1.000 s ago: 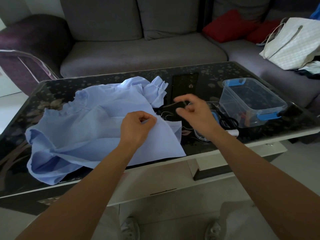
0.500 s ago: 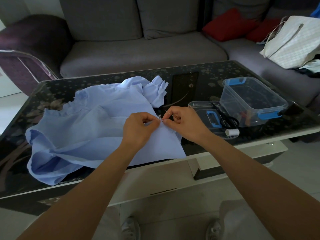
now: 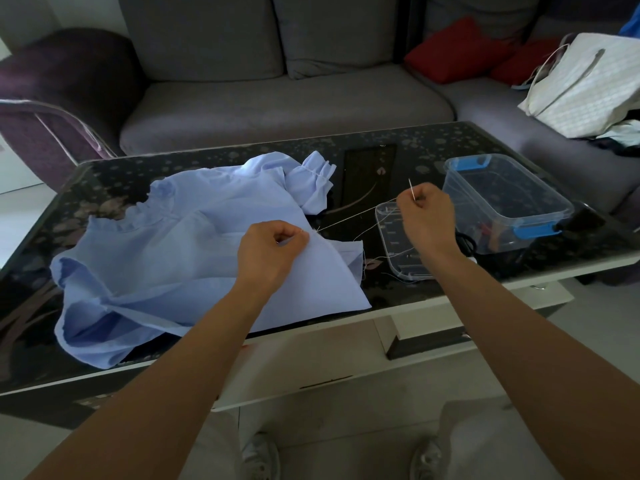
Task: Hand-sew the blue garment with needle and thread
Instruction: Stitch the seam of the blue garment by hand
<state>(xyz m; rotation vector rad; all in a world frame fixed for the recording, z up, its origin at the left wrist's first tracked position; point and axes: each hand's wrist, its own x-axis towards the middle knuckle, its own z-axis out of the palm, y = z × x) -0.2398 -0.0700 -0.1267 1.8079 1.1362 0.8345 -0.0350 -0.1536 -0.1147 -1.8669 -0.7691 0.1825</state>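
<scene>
two bare hands work over a dark glass coffee table (image 3: 381, 157). left hand (image 3: 273, 249), centre of frame, fingers curled, pinches the edge of the blue garment (image 3: 166, 258), which lies crumpled across the left half of the tabletop w/ a gathered cuff (image 3: 317, 174) up near centre. right hand (image 3: 426, 216), right of centre, pinches a needle (image 3: 411, 188) that sticks up out of the fingers. pale thread (image 3: 353, 219) runs taut from it down-left to the fabric by the left thumb. under the right wrist: clear lid (image 3: 394, 251) flat on the table, black scissors (image 3: 465, 242) partly hidden. clear plastic box (image 3: 543, 216) w/ blue clips at right. grey sofa (image 3: 277, 98) across the top, red cushions (image 3: 457, 53) upper right.
</scene>
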